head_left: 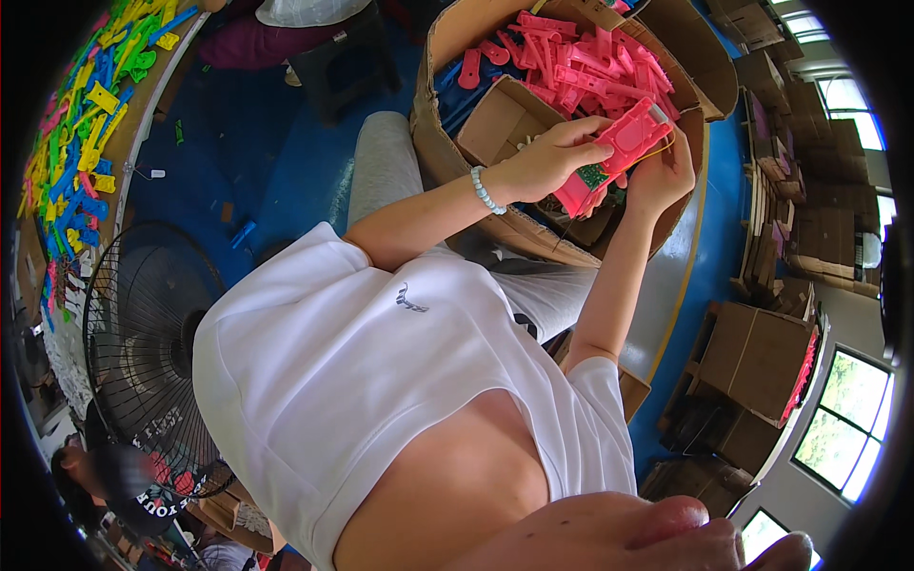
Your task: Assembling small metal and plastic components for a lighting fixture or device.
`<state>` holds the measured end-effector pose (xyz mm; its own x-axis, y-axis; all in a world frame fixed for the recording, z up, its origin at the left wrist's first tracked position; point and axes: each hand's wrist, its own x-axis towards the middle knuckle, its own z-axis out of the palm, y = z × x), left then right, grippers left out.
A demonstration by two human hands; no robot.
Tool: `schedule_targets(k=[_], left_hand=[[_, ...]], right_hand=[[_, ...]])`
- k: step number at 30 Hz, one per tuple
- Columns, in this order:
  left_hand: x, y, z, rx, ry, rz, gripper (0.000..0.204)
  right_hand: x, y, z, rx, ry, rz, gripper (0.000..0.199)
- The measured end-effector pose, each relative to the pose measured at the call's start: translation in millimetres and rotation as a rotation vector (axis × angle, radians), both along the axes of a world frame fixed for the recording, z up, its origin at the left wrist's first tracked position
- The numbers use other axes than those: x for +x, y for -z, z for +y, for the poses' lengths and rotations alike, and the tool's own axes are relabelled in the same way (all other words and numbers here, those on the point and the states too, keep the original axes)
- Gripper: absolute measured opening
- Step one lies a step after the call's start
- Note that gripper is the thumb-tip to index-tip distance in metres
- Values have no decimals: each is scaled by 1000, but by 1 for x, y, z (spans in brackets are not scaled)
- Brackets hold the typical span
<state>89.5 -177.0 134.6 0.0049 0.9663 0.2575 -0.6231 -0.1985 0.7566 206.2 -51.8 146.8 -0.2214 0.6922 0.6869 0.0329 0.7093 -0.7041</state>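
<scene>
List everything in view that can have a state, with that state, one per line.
Casing: open, green board exposed
Left hand: gripping casing
Right hand: gripping casing
Pink parts: heaped loose
Large carton: open, holding pink parts
Small carton: open
Fan: cannot tell whether running

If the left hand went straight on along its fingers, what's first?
The pink casing, already against the left hand. Beyond that, probably the right hand, though depth is unclear.
</scene>
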Motion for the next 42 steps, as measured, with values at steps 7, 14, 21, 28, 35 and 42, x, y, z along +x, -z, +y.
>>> schedule_targets(k=[7,14,21,28,35,42], left_hand=[[3,-8,5,95,-446,689,30],[-1,40,24,43,-472,843,27],[38,51,26,179,-334,1020,33],[71,51,48,384,-118,971,36],[89,57,108,558,175,1010,54],[-87,178,274,252,-577,2092,44]], right_hand=[[-8,38,2,-110,-58,167,18],[35,47,-17,-872,-798,409,25],[67,67,-47,-697,-332,477,16],[112,72,-56,-628,-185,551,16],[214,79,-51,-249,470,137,13],[470,214,-92,-546,1115,-948,25]])
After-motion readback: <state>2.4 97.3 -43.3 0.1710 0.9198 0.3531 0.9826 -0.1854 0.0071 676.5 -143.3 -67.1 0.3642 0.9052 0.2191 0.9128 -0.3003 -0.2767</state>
